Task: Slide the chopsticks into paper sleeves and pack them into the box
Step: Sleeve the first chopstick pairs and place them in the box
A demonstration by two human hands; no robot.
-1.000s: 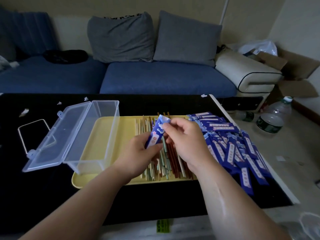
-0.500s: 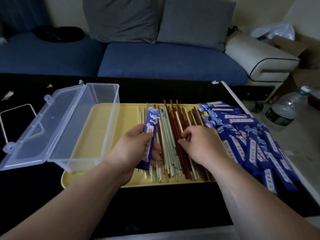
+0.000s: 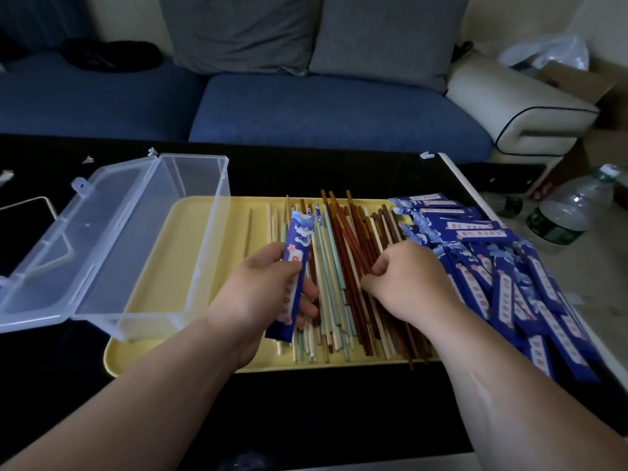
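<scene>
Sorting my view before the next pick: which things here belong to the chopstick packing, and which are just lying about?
Job: left hand gripping one blue sleeve; right hand pinching at loose chopsticks; sleeve pile; clear box, lid open; yellow tray.
Lying about: phone, water bottles, grey cushions, paper scraps.

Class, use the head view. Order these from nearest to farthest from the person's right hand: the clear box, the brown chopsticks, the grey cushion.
1. The brown chopsticks, on the yellow tray, at the right hand.
2. The clear box, to the left, across the tray.
3. The grey cushion, far behind, on the sofa.
</scene>
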